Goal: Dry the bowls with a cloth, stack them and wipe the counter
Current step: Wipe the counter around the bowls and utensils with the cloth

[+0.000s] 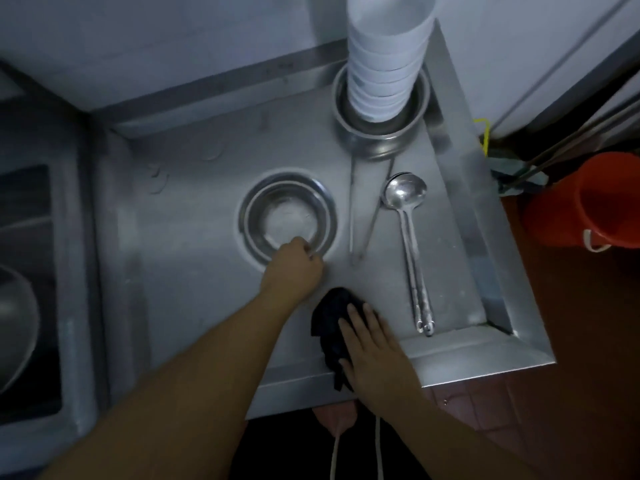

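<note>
I see L hand (294, 268) w/ fingers curled, pinching near rim of steel bowl (287, 216) at table (194, 237) centre. R hand (372, 344), fingers straight and together, presses dark cloth (330, 323) flat at table front edge. White bowl stack (384, 64) sits in steel basin (381, 129), far right.

Both forearms are bare right up to where they leave the picture, with no sleeve, cuff, watch, bracelet or ring to be seen on either one. The left hand (294, 268) and the right hand (372, 351) wear no gloves, and the nails on the right hand's fingers (356, 317) look short and plain. Down by the body two thin white cords (379, 445) hang side by side against dark clothing (294, 452), which is too dim to make out any further.
</note>
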`<act>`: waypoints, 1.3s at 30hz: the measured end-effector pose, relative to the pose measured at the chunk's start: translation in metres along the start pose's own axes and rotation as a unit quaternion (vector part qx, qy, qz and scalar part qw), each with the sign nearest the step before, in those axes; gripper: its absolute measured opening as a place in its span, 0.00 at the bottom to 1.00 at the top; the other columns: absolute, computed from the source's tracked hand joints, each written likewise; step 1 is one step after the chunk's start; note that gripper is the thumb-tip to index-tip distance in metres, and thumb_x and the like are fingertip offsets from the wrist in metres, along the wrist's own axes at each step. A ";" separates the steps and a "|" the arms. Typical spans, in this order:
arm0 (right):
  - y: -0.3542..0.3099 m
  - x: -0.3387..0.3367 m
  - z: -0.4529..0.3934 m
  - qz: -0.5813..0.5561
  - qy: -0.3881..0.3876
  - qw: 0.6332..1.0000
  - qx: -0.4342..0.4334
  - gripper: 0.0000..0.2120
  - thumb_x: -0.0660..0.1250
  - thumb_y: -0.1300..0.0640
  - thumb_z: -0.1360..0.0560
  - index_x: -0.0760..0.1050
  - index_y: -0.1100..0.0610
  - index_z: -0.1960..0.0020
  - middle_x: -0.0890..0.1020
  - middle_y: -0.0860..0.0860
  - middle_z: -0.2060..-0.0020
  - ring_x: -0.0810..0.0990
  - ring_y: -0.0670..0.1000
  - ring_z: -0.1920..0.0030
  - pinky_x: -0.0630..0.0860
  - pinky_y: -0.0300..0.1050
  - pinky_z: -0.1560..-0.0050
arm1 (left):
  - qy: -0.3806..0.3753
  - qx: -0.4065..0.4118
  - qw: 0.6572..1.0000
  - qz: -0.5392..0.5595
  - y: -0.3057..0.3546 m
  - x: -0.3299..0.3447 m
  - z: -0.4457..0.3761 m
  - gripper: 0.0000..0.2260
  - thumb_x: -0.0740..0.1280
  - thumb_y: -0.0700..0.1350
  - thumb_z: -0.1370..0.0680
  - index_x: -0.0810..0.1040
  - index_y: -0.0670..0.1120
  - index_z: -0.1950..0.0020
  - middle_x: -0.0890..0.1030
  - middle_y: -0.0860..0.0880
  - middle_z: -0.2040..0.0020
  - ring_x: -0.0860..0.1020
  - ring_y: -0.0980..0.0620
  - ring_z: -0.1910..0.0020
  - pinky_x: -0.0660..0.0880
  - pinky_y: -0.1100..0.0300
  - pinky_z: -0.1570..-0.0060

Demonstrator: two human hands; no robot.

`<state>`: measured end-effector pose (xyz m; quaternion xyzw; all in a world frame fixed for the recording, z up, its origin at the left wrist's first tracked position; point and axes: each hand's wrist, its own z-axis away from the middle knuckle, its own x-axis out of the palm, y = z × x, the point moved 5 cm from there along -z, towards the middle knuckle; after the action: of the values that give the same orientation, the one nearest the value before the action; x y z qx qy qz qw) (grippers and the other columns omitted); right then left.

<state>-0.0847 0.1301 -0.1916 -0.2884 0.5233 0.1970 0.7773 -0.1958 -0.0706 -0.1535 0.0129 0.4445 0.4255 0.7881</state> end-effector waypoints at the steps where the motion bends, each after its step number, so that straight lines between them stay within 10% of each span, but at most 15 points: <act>1: -0.001 0.003 -0.005 0.000 0.011 1.000 -0.002 0.30 0.64 0.46 0.20 0.73 0.61 0.23 0.68 0.61 0.20 0.68 0.66 0.22 0.63 0.63 0.25 | 0.010 -0.006 1.000 0.008 -0.019 -0.008 0.008 0.13 0.61 0.49 0.16 0.78 0.44 0.36 0.82 0.44 0.43 0.81 0.43 0.46 0.79 0.51 0.48; 12: -0.083 0.040 -0.067 -0.049 0.032 0.990 0.131 0.38 0.58 0.41 0.18 0.53 0.56 0.14 0.53 0.59 0.15 0.51 0.67 0.16 0.54 0.67 0.19 | 0.152 -0.063 0.981 0.098 -0.222 -0.094 0.041 0.12 0.58 0.47 0.15 0.77 0.50 0.35 0.84 0.48 0.45 0.82 0.46 0.48 0.79 0.49 0.47; 20: -0.274 0.063 -0.138 0.014 -0.030 0.986 -0.164 0.35 0.60 0.40 0.16 0.58 0.54 0.15 0.52 0.57 0.14 0.49 0.65 0.15 0.52 0.66 0.17 | 0.229 -0.024 0.966 0.115 -0.304 -0.173 0.045 0.13 0.54 0.52 0.15 0.77 0.53 0.38 0.82 0.54 0.51 0.80 0.53 0.54 0.77 0.55 0.54; 23: -0.261 0.049 -0.136 0.027 -0.022 0.981 -0.189 0.29 0.67 0.44 0.20 0.73 0.56 0.23 0.62 0.57 0.17 0.58 0.65 0.17 0.60 0.66 0.20 | 0.228 0.006 0.970 0.083 -0.320 -0.195 0.044 0.09 0.56 0.50 0.14 0.76 0.55 0.41 0.81 0.56 0.53 0.78 0.62 0.57 0.71 0.67 0.59; 27: -0.188 0.032 -0.099 0.017 -0.008 0.996 -0.082 0.26 0.67 0.47 0.25 0.79 0.61 0.31 0.67 0.58 0.19 0.63 0.64 0.19 0.65 0.67 0.23 | 0.213 0.050 0.975 0.023 -0.332 -0.214 0.039 0.12 0.58 0.48 0.14 0.78 0.48 0.36 0.81 0.49 0.44 0.77 0.53 0.49 0.74 0.56 0.50; 32: -0.202 0.039 -0.061 -0.022 -0.011 0.996 0.087 0.34 0.59 0.48 0.26 0.72 0.62 0.23 0.65 0.63 0.19 0.64 0.70 0.20 0.64 0.71 0.23 | 0.221 0.070 0.973 -0.023 -0.349 -0.226 0.039 0.12 0.57 0.46 0.14 0.78 0.47 0.37 0.81 0.47 0.46 0.78 0.47 0.47 0.76 0.49 0.48; 39: -0.368 0.077 -0.103 -0.074 -0.024 0.994 -0.074 0.31 0.54 0.42 0.15 0.53 0.47 0.14 0.53 0.53 0.14 0.52 0.61 0.15 0.52 0.62 0.19 | 0.224 0.042 0.974 -0.002 -0.372 -0.228 0.043 0.14 0.57 0.44 0.14 0.78 0.45 0.32 0.81 0.46 0.39 0.77 0.45 0.39 0.76 0.49 0.40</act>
<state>0.0958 -0.2154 -0.2034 -0.3786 0.4654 0.1836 0.7787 0.0247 -0.4482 -0.1189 -0.0500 0.6271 0.3968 0.6684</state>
